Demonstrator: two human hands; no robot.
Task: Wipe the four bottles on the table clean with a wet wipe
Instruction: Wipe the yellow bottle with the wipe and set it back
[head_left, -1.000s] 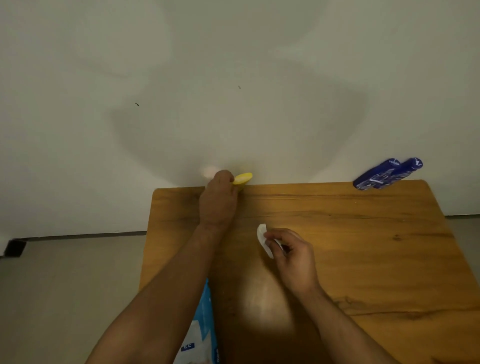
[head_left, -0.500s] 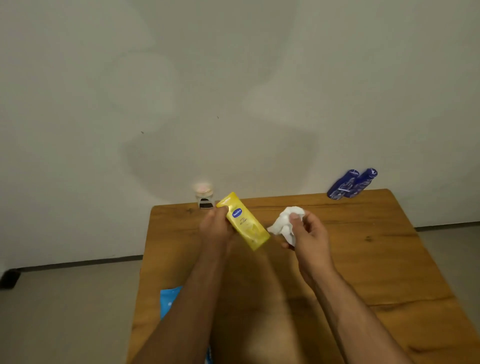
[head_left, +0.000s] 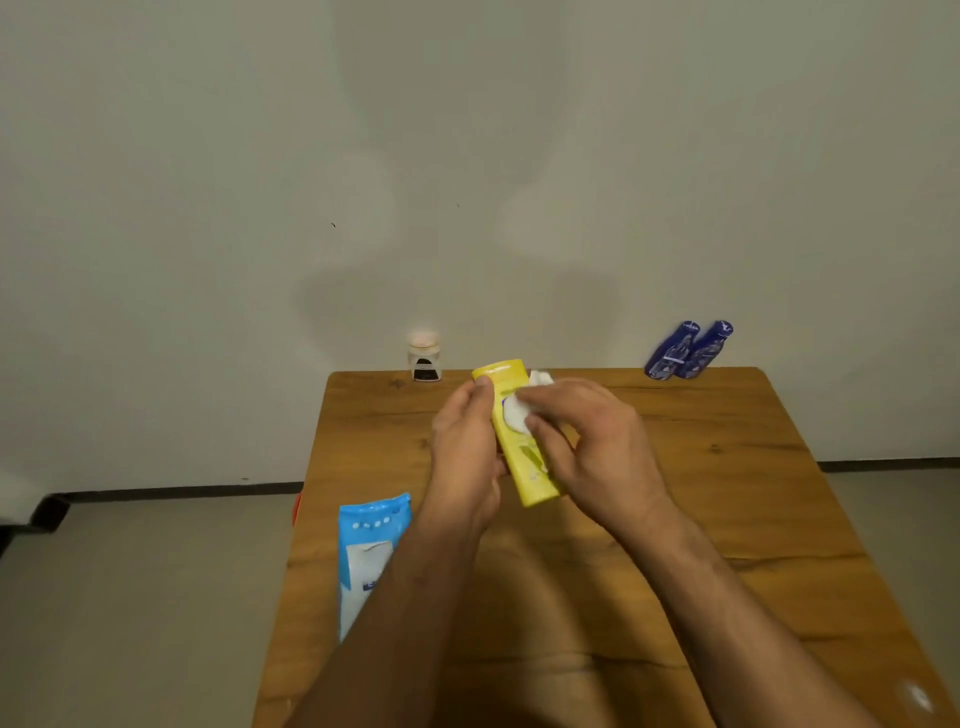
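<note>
Fingers of the right hand (head_left: 602, 452) pinch a crumpled white wipe (head_left: 516, 411) and press it to the front of a yellow bottle (head_left: 527, 462), on its upper half. A tuft of the wipe pokes out above the knuckles. The left hand (head_left: 464, 447) grips the bottle from its left side, thumb laid up along the edge near the top and the other fingers curled behind, out of sight.

The bottle is held off the desk (head_left: 753, 499), over the middle of its far half. It is tilted, with the top toward the far edge and the bottom toward the person and a little to the right. Both forearms reach in from the near edge.

A small jar (head_left: 424, 359) with a pale lid and dark label stands at the far edge, left of the hands and close to the wall (head_left: 208, 208). Two blue bottles (head_left: 670, 353) stand side by side, touching, near the far right corner.

A blue and white pack (head_left: 366, 545) of wipes lies at the left edge, partly hidden by the left forearm. A sliver of red (head_left: 296, 509) shows just past that edge; what it is cannot be told.
</note>
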